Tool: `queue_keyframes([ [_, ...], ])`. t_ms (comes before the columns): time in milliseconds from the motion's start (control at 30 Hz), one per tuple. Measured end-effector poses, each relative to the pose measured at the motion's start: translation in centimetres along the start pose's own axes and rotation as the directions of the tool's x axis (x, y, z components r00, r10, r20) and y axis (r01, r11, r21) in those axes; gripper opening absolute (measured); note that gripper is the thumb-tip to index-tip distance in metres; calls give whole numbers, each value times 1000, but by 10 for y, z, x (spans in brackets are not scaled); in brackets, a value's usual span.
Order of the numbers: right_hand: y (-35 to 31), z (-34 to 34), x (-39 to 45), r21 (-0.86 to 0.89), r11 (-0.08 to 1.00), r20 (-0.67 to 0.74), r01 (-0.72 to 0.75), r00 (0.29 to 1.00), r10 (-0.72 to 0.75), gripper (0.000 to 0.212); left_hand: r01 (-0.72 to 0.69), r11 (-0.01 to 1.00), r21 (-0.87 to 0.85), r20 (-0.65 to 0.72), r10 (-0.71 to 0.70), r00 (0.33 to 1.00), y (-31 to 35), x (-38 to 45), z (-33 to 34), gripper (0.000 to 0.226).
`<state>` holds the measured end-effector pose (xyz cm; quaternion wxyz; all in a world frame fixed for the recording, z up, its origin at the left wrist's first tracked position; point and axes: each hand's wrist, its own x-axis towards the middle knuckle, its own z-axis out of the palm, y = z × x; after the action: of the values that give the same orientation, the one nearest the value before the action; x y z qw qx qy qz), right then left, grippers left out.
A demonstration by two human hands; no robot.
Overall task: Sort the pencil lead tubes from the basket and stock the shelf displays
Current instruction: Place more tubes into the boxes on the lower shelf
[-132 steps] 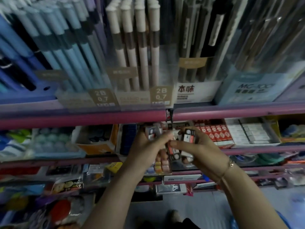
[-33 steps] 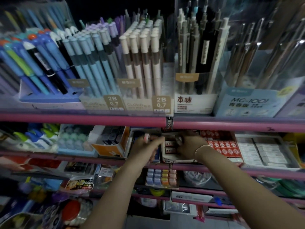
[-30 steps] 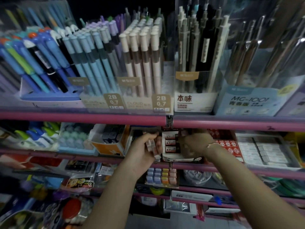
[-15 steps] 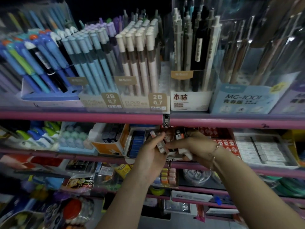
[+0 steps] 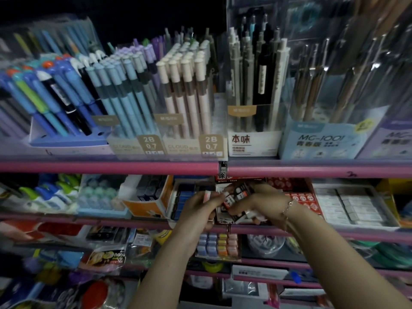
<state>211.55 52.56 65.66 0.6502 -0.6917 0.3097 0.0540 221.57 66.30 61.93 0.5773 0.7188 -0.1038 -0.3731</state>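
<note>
Both hands drawn back from display box, lead tubes [image 5: 239,195] fanned between them.

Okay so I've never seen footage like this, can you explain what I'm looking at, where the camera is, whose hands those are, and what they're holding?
There is no machine here. The one picture comes from a wide-angle camera worn on a person's head, looking forward and down, so the two bare arms reaching in from the bottom are the wearer's own.

They stand before pink-edged store shelves of stationery. The top shelf holds display boxes of mechanical pencils and pens. On the shelf below sit trays of small goods.

The left hand pinches one small pencil lead tube. The right hand, wearing a bracelet, grips a bunch of lead tubes with red and white labels, in front of a display box on that lower shelf. What the labels say is too blurred to read.
</note>
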Motion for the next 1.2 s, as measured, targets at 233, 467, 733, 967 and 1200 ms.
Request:
queue_keyframes([
  [233, 12, -5, 4, 120, 993, -50, 17, 999, -12, 28, -25, 981, -194, -105, 5, 994, 0, 0, 5, 18],
  [467, 26, -3, 8, 195, 980, -195, 41, 981, -3, 20, -46, 995, 88, -149, 58, 987, -9, 0, 15, 20],
  [733, -1, -4, 36, -519, 825, -84, -222, 974, 210, 12, -295, 747, 596, 76, 313, 947, 0, 27, -12, 5],
  [967, 7, 17, 65, -687, 703, -115, -183, 983, 144, 7, -333, 549, 767, 172, 323, 930, -16, 34, -3, 5],
  [1200, 29, 25, 69, -684, 704, -237, -191, 971, 34, 36, -346, 572, 744, 187, 319, 929, -17, 38, 1, 11],
])
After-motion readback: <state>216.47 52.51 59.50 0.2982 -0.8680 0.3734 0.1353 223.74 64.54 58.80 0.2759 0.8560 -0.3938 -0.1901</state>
